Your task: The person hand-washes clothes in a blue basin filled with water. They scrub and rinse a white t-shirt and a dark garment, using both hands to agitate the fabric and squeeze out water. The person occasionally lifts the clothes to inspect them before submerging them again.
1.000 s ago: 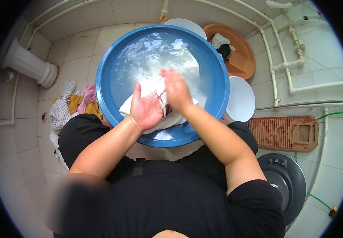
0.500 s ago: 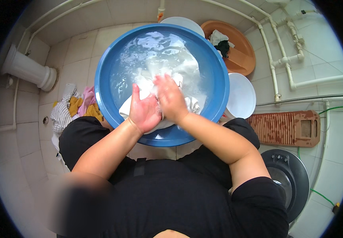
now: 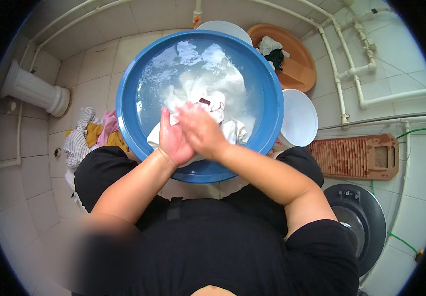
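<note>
A big blue basin [image 3: 126, 118] of cloudy water stands before me, with a white garment [image 3: 232, 130] bunched in it, partly under water. A small dark red patch shows on the cloth. Above its near part, my left hand [image 3: 174, 144] is open, palm turned up and thumb stretched out; its other fingers are hidden. My right hand [image 3: 204, 132] lies across the left palm, its fingers smeared by motion. A bit of white cloth shows beside the left thumb and the right fingertips. Whether cloth is pinched between the hands I cannot tell.
Striped, yellow and pink clothes [image 3: 94, 133] lie on the floor at left. On the right are a white basin [image 3: 299, 118], a brown washboard [image 3: 353, 157] and a dark basin [image 3: 378, 222]. An orange-brown basin [image 3: 299, 71] with cloth stands behind, near white pipes [image 3: 338, 86].
My right hand has moved left and slightly down over the left palm. More of the garment's dark red patch is uncovered. The left hand has barely moved.
</note>
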Motion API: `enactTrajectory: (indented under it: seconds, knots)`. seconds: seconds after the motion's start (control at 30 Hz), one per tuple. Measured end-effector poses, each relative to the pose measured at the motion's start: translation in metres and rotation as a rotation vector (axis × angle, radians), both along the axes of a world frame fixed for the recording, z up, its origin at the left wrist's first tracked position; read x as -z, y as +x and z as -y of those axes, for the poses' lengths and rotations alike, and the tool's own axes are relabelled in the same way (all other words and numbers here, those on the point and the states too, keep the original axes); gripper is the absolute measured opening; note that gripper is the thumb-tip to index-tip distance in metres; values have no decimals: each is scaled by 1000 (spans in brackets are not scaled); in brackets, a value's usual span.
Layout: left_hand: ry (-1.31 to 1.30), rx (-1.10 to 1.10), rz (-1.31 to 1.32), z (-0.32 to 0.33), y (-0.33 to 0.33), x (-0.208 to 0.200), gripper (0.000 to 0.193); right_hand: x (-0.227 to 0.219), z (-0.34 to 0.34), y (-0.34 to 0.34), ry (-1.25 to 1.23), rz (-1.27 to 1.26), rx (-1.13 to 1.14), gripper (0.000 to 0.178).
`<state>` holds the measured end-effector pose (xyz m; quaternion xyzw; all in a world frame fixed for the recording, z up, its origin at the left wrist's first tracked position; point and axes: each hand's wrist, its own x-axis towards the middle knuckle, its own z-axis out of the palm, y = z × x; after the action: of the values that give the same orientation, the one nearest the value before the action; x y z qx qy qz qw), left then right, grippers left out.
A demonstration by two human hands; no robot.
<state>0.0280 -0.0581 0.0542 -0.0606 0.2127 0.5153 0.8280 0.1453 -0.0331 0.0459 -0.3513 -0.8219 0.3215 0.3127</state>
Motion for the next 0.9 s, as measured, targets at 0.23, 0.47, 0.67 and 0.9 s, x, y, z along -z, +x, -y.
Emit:
enactTrajectory:
  seconds: [0.23,0.47,0.67,0.9]
  knots:
    - [142,81,121,4,-1,-5,84,21,-5,4,127,-83,130,27]
    - [181,82,184,-3,-2,10,83,17,-31,9,-82,-153,226,27]
    - [-39,-25,-6,-3,-1,-12,82,-5,13,-9,340,-14,2,28]
    - [110,79,114,-1,2,0,83,7,-22,12,-195,-243,199,29]
